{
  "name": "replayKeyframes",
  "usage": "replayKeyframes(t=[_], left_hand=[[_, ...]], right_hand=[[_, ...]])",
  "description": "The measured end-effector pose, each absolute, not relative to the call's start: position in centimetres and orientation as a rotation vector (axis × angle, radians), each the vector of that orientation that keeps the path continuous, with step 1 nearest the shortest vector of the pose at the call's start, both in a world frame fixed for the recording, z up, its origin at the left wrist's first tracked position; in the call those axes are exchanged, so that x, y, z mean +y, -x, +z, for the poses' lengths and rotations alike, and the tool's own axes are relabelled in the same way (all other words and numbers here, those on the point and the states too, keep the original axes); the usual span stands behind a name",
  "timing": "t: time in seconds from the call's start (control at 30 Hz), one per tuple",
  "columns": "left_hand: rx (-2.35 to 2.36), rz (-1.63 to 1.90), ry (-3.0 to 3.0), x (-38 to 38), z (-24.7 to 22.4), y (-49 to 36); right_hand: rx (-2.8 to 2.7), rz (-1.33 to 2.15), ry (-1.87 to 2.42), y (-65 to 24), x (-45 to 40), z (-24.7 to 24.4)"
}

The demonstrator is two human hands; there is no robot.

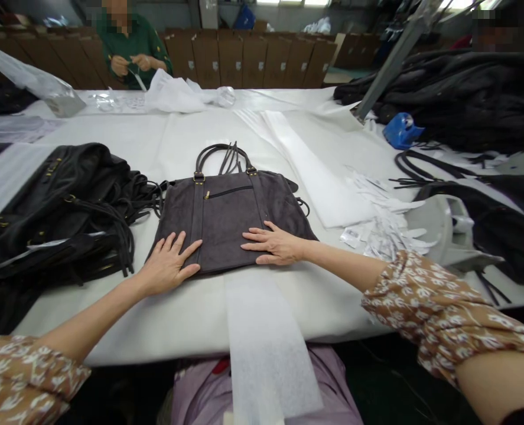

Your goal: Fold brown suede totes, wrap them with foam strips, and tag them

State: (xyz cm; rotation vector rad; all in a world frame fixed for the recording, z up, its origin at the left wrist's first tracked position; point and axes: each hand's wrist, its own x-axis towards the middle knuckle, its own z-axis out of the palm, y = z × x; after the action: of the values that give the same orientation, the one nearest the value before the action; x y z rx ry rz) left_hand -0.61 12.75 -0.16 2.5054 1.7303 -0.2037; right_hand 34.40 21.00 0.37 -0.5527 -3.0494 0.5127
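1. Two bare hands are laid on one dark grey bag [226, 221], which lies flat on the white-covered table [191, 324], near side, midway between left and right
2. Left hand [166, 262]: fingers spread and extended, set on the bag's near left corner; grasps nothing
3. Right hand [274, 243]: palm down, fingers extended toward the left, resting on the near right part of the bag; not clenched, grasps nothing
4. Bag condition: two looped handles [201, 158] extend from its far edge, with gold-coloured fittings at their bases; a dark zip [230, 192] crosses the face between the two straps and appears closed
5. A white strip [266, 348] runs from the bag's near edge over the table's near edge
6. Left of the bag: a heap of black bags [84, 206] with tassels and gold-coloured hardware
7. Right of the bag: long white sheets [319, 171], a scatter of small white tags [381, 230], a grey dispenser-like object [443, 230] and, farther off, a blue object [401, 130]
8. Far right: a large pile of dark bags [465, 94]
9. Far left: a co-worker in green [135, 44] holds a thin pale strip, before a row of brown cartons [253, 59]
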Motion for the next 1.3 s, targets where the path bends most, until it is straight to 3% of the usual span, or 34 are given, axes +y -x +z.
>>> replayKeyframes(t=[0.3,0.7,0.97,1.07,1.13,1.2,1.3], left_hand=[[1.26,-0.342,-2.541,14.8,5.1,-3.5],[1.102,0.07,-2.558,15.5,1.5,-4.1],[1.522,0.61,-2.741,13.6,3.5,-3.9],[2.272,0.592,-2.355,12.3,5.6,-2.0],[2.521,0.481,-1.993,11.7,6.6,-0.1],[2.403,0.462,-1.757,11.6,6.9,1.7],[1.986,0.778,-1.295,12.0,5.8,3.3]], right_hand=[[-3.039,0.43,0.578,-34.6,19.5,1.3],[-2.996,0.582,0.629,-34.6,19.8,3.8],[-3.099,0.468,0.622,-34.0,21.8,1.6],[-3.091,0.438,0.609,-34.0,22.0,1.0],[-3.087,0.41,0.602,-34.1,22.0,0.9],[-3.09,0.385,0.598,-34.1,21.9,0.8],[-3.075,0.366,0.595,-34.0,21.7,0.9]])
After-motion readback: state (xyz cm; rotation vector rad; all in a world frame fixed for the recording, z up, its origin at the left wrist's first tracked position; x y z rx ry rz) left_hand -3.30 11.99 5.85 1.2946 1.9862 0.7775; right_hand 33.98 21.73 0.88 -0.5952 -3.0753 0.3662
